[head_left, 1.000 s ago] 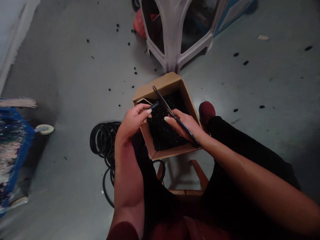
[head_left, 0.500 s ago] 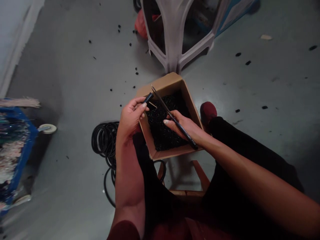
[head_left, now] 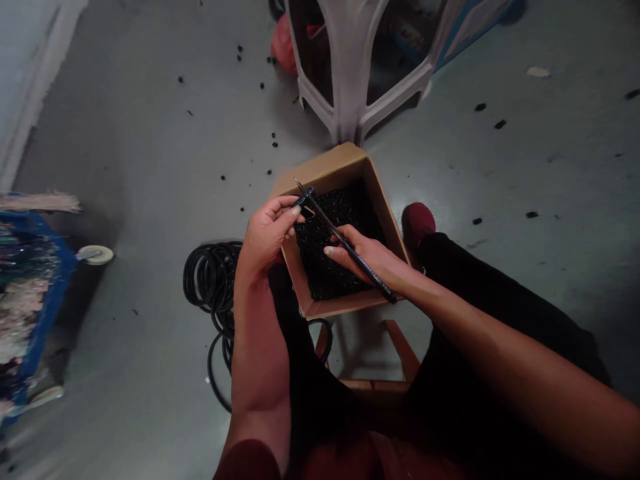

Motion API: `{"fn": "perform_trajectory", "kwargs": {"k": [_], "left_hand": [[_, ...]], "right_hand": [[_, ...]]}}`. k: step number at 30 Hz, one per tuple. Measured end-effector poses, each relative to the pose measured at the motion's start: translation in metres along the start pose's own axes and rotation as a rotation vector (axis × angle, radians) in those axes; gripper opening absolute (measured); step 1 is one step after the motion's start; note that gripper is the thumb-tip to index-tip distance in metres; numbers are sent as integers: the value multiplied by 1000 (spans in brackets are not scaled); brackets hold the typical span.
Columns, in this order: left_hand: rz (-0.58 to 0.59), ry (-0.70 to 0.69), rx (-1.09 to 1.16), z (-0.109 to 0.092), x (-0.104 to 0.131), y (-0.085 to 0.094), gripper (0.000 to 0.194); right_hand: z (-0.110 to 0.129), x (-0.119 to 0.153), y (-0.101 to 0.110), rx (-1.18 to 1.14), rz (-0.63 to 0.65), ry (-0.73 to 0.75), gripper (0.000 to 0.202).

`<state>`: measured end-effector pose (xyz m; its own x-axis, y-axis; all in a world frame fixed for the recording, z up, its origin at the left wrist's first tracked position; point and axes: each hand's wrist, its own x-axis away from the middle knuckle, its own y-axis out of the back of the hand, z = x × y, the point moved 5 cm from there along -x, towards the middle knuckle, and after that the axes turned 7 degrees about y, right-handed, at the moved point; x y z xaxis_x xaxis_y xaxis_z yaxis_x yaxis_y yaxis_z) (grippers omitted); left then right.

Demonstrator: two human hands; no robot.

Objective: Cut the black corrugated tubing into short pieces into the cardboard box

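Note:
My left hand (head_left: 274, 228) pinches a short black ribbed piece (head_left: 306, 196) over the left edge of a cardboard box (head_left: 320, 308). A long, thin dark tool (head_left: 366, 268) lies slanted in my right hand (head_left: 361, 253), whose fingers are closed round its middle. The tip of this tool crosses the ribbed piece and seems to touch it. Many small black pieces (head_left: 340, 267) fill the box below my hands. What kind of tool it is, I cannot tell.
Coiled black tubing (head_left: 207, 277) lies left of my left arm. Beyond the box stands a pale plastic stool (head_left: 347, 73), with a red bag (head_left: 284, 47) beside it. A blue-edged container (head_left: 55, 267) is at far left. Black bits dot the floor.
The tool's tip has moved left, onto the ribbed piece. My left hand has shifted slightly right with that piece.

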<state>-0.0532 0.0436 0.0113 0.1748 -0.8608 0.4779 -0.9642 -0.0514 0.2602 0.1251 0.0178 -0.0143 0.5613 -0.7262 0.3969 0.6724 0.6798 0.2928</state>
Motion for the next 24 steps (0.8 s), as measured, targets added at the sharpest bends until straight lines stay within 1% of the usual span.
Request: {"fn": "perform_trajectory", "kwargs": {"k": [9, 17, 24], "left_hand": [[63, 9, 1, 3, 1, -6, 24], [72, 21, -35, 4, 1, -7, 26], [89, -7, -82, 3, 2, -8, 26]], "right_hand": [[-1, 0, 1, 26, -4, -2, 45], [-2, 0, 1, 28, 2, -5, 46], [-2, 0, -1, 23, 3, 1, 45]]}}
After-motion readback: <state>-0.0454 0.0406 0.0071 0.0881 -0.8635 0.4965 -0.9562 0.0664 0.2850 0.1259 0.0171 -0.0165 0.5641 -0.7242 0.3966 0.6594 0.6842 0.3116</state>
